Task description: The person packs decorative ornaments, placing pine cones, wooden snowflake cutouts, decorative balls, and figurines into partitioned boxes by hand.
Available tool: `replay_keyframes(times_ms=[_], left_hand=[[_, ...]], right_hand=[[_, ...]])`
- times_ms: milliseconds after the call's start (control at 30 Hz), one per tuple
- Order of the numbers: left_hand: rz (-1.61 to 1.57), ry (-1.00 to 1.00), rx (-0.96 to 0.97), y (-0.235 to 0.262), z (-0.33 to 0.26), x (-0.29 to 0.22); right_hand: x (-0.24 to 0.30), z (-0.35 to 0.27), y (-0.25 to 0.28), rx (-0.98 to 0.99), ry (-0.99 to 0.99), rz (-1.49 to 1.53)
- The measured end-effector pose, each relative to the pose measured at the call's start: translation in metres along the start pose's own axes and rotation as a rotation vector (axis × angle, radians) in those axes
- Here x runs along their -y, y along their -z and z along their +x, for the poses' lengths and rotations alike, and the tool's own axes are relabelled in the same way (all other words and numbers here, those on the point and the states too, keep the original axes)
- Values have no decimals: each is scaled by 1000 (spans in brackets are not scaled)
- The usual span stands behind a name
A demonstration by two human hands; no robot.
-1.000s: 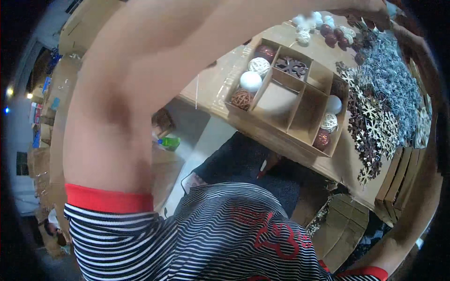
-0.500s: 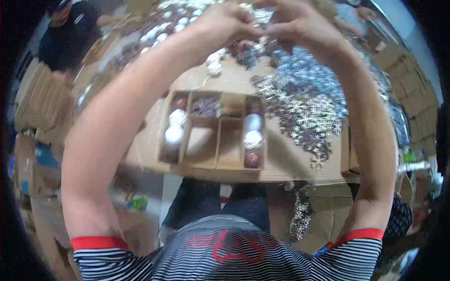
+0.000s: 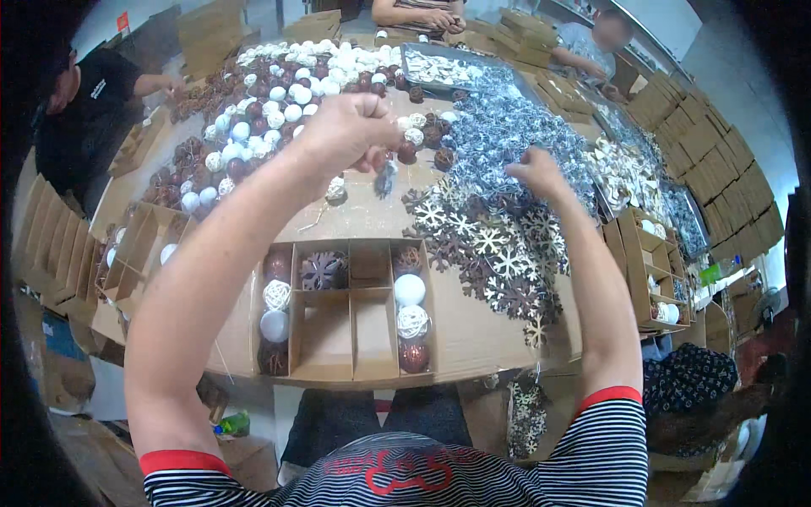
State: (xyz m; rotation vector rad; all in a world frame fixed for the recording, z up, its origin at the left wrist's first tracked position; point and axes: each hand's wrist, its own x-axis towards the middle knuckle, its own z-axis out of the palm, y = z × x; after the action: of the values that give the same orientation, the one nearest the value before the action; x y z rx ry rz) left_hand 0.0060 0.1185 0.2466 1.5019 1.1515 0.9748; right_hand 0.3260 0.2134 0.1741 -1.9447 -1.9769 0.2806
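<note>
My left hand [image 3: 351, 135] is raised over the table, its fingers closed; a small silvery-blue piece [image 3: 386, 181] hangs just beneath them. On the right, my right hand [image 3: 541, 173] is at the pile of silvery-blue pieces [image 3: 494, 127], fingers curled in; whatever they grip is hidden. Nearer me lies a divided cardboard box [image 3: 353, 338]. Its left and right columns hold brown and white balls, some woven like a white wicker ball [image 3: 413, 321]. A dark brown snowflake [image 3: 323, 270] fills one upper middle compartment.
Brown and white balls [image 3: 241, 131] spread over the far left of the table. Brown and cream snowflakes [image 3: 507, 253] are heaped right of the box. Filled divided boxes [image 3: 655, 270] stand at the right edge. Other people work around the table, one in a dark shirt [image 3: 106, 106] at left.
My hands were together at the far side, fingers meeting; now they are apart. The left has come nearer and left, the right down to the silvery-blue pile. The view has shifted.
</note>
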Motion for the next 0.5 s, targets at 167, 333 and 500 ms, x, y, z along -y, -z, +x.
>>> replay_keyframes(times_ms=[167, 333, 500], left_hand=[[-39, 53, -21, -5, 5, 13], [-92, 61, -16, -3, 10, 20], [-108, 99, -55, -7, 12, 26]], right_hand=[[8, 12, -37, -161, -84, -136], [-11, 35, 7, -247, -108, 274], [-3, 36, 46, -194, -141, 560]])
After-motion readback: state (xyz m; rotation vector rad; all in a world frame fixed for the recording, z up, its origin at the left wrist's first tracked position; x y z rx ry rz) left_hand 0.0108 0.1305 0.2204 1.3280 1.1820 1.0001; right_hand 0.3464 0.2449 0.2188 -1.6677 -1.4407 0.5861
